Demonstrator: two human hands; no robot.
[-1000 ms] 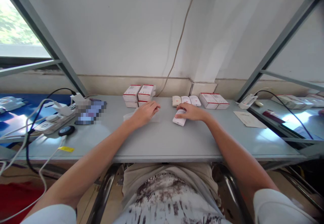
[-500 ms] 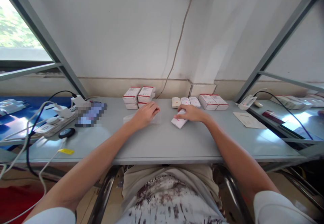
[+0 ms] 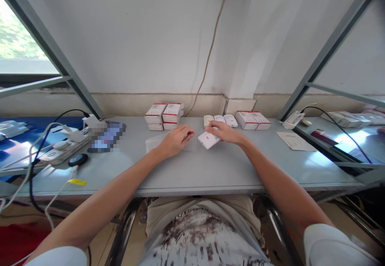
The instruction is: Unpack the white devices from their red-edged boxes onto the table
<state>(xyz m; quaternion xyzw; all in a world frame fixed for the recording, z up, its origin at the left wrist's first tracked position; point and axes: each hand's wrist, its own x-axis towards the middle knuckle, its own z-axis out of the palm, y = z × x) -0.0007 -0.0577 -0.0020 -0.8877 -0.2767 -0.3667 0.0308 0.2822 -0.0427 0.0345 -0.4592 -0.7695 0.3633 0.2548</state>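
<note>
My right hand (image 3: 226,132) grips a flat white device with a red logo (image 3: 208,139), thumb and fingers on its far right part. The device is tilted above the grey table. My left hand (image 3: 177,139) is closed in a pinch at the edge of a clear plastic bag (image 3: 152,142), which lies partly under the hand and wrist. The bag is faint, and its hold in the fingertips is partly hidden. Behind my right hand stands a row of similar white devices (image 3: 231,120), the left one yellowish.
Stacked white-and-red boxes (image 3: 155,109) stand at the back left, more boxes (image 3: 253,120) at the back right. A phone (image 3: 107,137), a black round gadget (image 3: 78,160) and a power strip with cables (image 3: 57,153) lie left. A paper envelope (image 3: 295,141) lies right, near metal frame posts.
My right hand has brought the white device a little left, toward my left hand. My left hand has shifted slightly right, and the plastic bag's edge reaches further right.
</note>
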